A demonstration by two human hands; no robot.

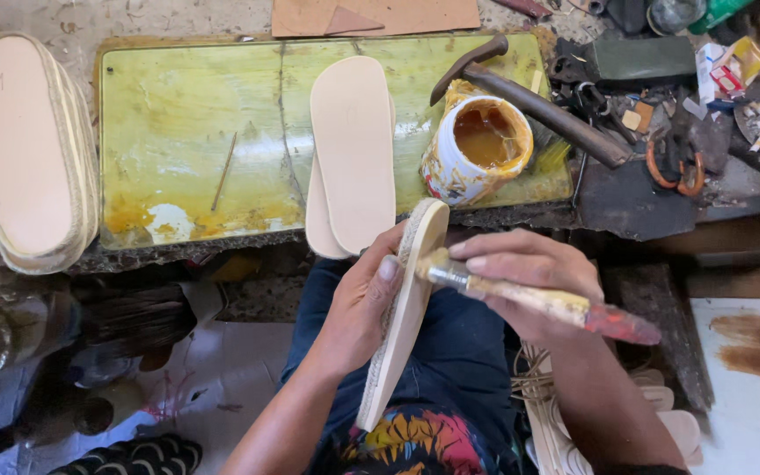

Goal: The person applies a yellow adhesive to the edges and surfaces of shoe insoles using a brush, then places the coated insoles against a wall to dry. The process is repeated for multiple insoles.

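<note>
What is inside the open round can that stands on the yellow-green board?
The open round can holds thick amber-brown glue, smeared over its rim. How deep the glue goes cannot be seen; the can's wall hides it.

Both arms come up from the bottom of the view and meet near the middle. The left hand [358,303] comes in from about 7 o'clock. Its arm is bare and slants up to 1 o'clock. The palm is turned to the right, the fingers are curled, and the thumb lies flat along the top with its nail showing. Its grip is closed. The right hand [529,281] comes in from about 5 o'clock, and its bare arm slants up to 11 o'clock. The back of this hand faces up. Its fingers are bent and point left, pinched tight together. The two hands are close, side by side.
</note>
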